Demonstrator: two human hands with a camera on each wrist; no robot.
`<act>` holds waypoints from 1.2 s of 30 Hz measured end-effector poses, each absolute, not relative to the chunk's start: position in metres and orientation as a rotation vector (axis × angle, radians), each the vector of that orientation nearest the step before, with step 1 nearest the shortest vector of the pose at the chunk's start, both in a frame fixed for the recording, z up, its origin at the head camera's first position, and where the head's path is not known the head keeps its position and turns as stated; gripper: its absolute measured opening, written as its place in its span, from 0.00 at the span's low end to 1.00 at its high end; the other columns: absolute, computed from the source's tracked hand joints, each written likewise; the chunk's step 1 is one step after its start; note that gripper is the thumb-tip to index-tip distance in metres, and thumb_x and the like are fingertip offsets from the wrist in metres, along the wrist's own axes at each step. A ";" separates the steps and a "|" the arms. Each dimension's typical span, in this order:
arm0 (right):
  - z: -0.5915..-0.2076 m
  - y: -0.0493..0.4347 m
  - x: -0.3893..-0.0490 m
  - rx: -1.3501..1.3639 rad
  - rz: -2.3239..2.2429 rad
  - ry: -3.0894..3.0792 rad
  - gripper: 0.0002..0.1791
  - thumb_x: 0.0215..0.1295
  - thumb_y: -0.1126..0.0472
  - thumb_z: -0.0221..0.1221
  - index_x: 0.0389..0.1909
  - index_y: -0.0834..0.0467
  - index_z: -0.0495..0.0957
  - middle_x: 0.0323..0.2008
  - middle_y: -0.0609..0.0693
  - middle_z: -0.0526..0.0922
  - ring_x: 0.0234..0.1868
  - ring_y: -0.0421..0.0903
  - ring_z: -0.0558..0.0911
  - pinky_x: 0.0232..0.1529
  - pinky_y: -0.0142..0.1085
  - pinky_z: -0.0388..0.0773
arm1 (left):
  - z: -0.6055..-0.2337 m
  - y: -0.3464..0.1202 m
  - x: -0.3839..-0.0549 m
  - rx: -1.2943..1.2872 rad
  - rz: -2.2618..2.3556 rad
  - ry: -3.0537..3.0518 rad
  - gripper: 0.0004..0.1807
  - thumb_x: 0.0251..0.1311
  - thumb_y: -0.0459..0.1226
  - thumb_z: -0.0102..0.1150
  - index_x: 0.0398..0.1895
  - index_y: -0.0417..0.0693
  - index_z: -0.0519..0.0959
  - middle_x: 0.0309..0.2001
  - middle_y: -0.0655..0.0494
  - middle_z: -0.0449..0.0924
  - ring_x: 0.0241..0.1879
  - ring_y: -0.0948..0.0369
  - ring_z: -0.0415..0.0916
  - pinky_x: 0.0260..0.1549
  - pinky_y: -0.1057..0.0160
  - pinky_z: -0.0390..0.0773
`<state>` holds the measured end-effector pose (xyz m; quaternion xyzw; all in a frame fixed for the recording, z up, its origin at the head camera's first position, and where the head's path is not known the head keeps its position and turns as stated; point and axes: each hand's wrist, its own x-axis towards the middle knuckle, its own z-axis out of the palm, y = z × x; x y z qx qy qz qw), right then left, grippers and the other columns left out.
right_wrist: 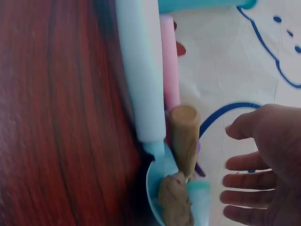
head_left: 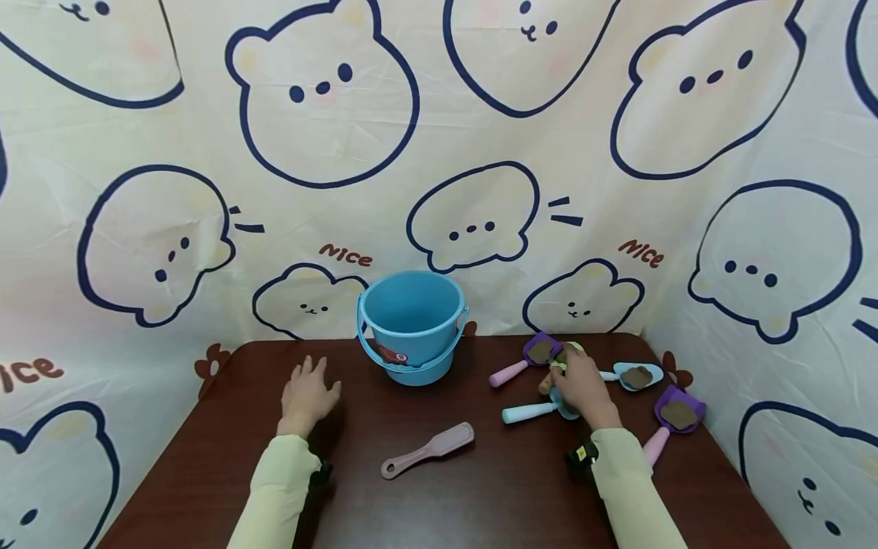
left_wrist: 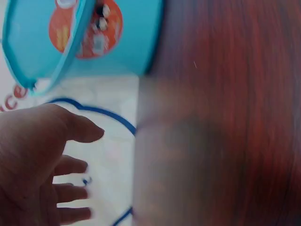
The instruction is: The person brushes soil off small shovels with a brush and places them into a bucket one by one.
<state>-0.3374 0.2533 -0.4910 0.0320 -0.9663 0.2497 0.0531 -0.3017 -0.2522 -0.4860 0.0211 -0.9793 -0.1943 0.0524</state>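
**A:** Where did the wooden handle (head_left: 546, 383) lie from the right hand (head_left: 583, 387)?

**B:** Just left of the fingers in the head view, and lower. The right wrist view showed a gap between them.

**A:** Long axis?

**B:** Slanted: free end near, far end leaning away to the right. The blue shovel (head_left: 538, 410) lay just on its near side, grip pointing left, scoop partly hidden beneath the hand. The pink-handled shovel (head_left: 514, 370) lay beyond.

**A:** Right fingers?

**B:** Straight, slightly parted, thumb well away from them. Nothing held that I could see.

**A:** And the left hand (head_left: 309, 395)?

**B:** Fingers extended, thumb spread wide, nothing held. It was just left of the bucket (head_left: 414, 343), well apart from the wooden handle. The right hand was clearly nearer.
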 end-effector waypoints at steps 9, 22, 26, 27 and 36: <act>-0.478 0.229 -0.309 0.082 0.763 -2.901 0.25 0.74 0.58 0.56 0.13 0.54 0.66 0.12 0.44 0.62 0.13 0.42 0.63 0.15 0.34 0.58 | -0.485 -0.215 -0.281 -0.079 -0.803 -2.933 0.23 0.67 0.42 0.61 0.57 0.32 0.79 0.49 0.36 0.84 0.37 0.48 0.82 0.36 0.45 0.83; -0.488 0.195 -0.321 0.117 0.783 -2.918 0.29 0.74 0.55 0.57 0.10 0.53 0.61 0.11 0.44 0.58 0.13 0.41 0.60 0.17 0.33 0.55 | -0.489 -0.165 -0.245 -0.476 -0.817 -3.014 0.17 0.62 0.43 0.68 0.48 0.39 0.84 0.41 0.49 0.86 0.37 0.55 0.83 0.37 0.48 0.83; -0.490 0.186 -0.340 0.067 0.802 -2.906 0.28 0.75 0.53 0.55 0.12 0.54 0.62 0.12 0.46 0.62 0.15 0.44 0.65 0.18 0.35 0.60 | -0.492 -0.158 -0.240 -0.603 -0.834 -3.037 0.20 0.60 0.43 0.70 0.50 0.39 0.82 0.42 0.49 0.84 0.41 0.54 0.82 0.38 0.48 0.82; -0.490 0.184 -0.344 0.059 0.793 -2.903 0.28 0.75 0.53 0.55 0.12 0.55 0.63 0.12 0.47 0.63 0.15 0.45 0.67 0.19 0.36 0.61 | -0.493 -0.157 -0.238 -0.635 -0.825 -3.038 0.21 0.60 0.43 0.71 0.50 0.39 0.82 0.42 0.50 0.84 0.41 0.54 0.82 0.38 0.48 0.81; -0.489 0.166 -0.369 -0.131 0.633 -3.036 0.24 0.75 0.46 0.54 0.32 0.64 0.80 0.39 0.66 0.83 0.40 0.66 0.83 0.47 0.69 0.73 | -0.500 -0.146 -0.228 -0.798 -0.753 -3.008 0.17 0.52 0.43 0.76 0.42 0.45 0.83 0.35 0.57 0.78 0.32 0.65 0.71 0.28 0.60 0.73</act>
